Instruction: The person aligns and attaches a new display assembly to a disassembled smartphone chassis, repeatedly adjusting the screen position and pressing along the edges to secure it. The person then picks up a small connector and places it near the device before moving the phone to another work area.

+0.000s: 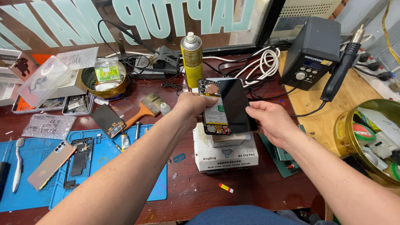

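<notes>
Yellow spray can (191, 58), paintbrush (146, 109), blue mat (25, 166), grey soldering station (310, 52) behind.

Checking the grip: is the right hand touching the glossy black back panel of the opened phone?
Touching. Head view shows right hand fingers gripping the black panel's edge.

Both forearms extended forward; left hand (192, 105) and right hand (271, 121) raised, fingers curled in grip.

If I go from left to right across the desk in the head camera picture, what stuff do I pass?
Toothbrush → pink phone back → paintbrush → spray can → left hand → opened phone → right hand → grey hot-air station → gold tin.
</notes>
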